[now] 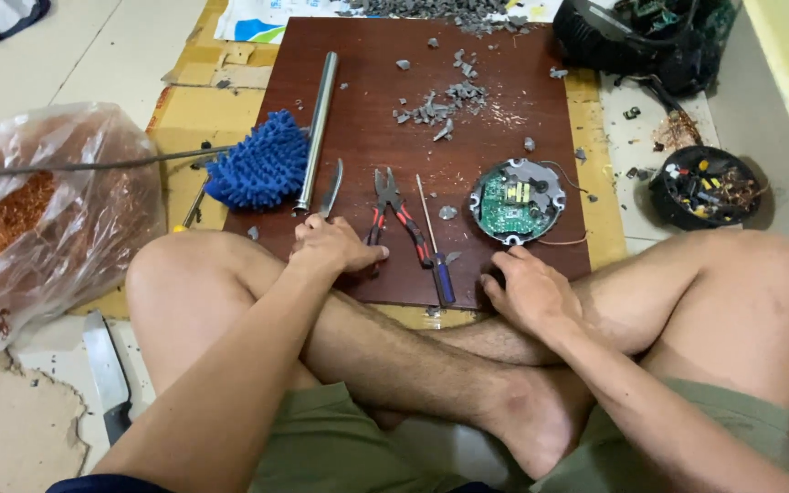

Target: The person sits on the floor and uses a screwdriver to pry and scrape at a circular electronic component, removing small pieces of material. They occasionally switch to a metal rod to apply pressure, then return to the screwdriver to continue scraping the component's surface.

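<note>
Pliers [396, 212] w/ red-black handles lie on the brown board [504, 91], jaws pointing away from me, long axis front-to-back, handles splayed toward my knees. My left hand [332, 246] rests curled on the near handle, fingers loosely bent over it. Right hand [527, 290] sits on the board edge, fingers curled, holding nothing I can see. Screwdriver [433, 245] just right of the pliers, then the round circuit unit [516, 201]. Black bowl [705, 187] holds small parts; plastic bag [43, 219] holds copper wire.
</note>
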